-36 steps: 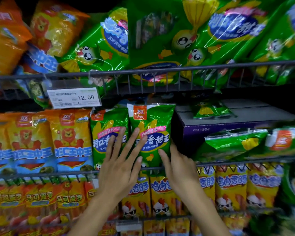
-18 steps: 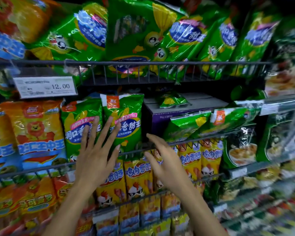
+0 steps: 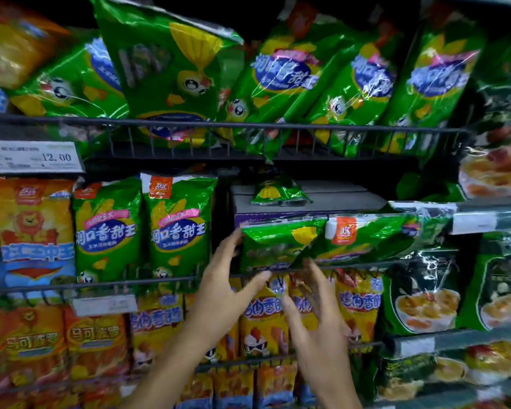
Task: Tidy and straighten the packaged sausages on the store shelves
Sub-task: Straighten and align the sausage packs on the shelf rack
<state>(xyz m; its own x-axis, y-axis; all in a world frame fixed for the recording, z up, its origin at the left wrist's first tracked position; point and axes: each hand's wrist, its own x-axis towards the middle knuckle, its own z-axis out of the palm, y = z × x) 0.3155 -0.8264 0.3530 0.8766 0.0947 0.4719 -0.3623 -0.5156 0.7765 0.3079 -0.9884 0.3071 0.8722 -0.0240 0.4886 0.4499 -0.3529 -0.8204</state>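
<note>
Green sausage packs [image 3: 281, 246] lie slumped on the wire shelf [image 3: 160, 280]. The left hand [image 3: 227, 278] and right hand [image 3: 313, 308] hover near them, fingers spread apart, gripping nothing.

Two bare forearms are showing from the bottom edge, ending in the left hand [image 3: 229, 286] and the right hand [image 3: 314, 312]. No sleeve is covering either arm as far as the view reaches. Both wrists and all visible fingers are appearing bare; motion is blurring the right hand's fingertips [image 3: 306, 268].
</note>
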